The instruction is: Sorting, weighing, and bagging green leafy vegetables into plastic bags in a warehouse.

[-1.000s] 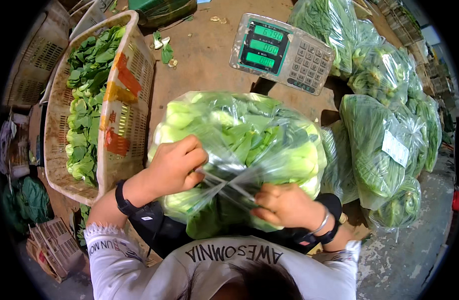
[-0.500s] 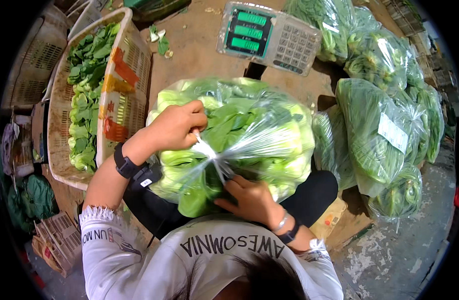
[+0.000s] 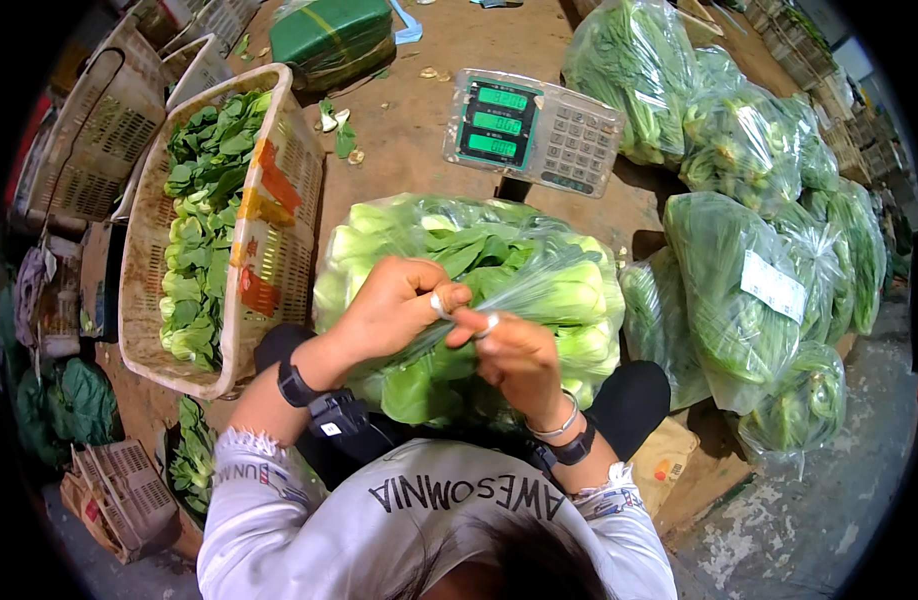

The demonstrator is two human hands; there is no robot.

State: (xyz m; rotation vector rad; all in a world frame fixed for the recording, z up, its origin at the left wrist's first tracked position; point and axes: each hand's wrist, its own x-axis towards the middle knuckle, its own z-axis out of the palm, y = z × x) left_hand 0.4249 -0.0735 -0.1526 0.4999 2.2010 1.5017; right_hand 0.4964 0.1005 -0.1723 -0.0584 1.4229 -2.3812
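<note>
A large clear plastic bag [image 3: 569,290] packed with pale-stemmed leafy greens, which look like bok choy, rests in front of me by my knees. Over its near side my two hands meet at the gathered neck of the plastic. My left hand [image 3: 404,305] pinches the twisted plastic between thumb and fingers. From the other side my right hand [image 3: 516,362] grips the same neck, its fingertips almost touching the left ones. A pale band shows on a finger of each hand; whether it is a ring or plastic I cannot tell.
A cream plastic crate [image 3: 304,200] of loose greens stands at left. Beyond the bag is a scale's display and keypad [image 3: 532,130]. Several filled bags of greens [image 3: 739,290] crowd the right side. A green wrapped bundle [image 3: 331,45] lies at the far left.
Both hands have come together at the bag's neck: the left moved down and right, the right moved up. The whole view has shifted slightly, with the scene sitting lower.
</note>
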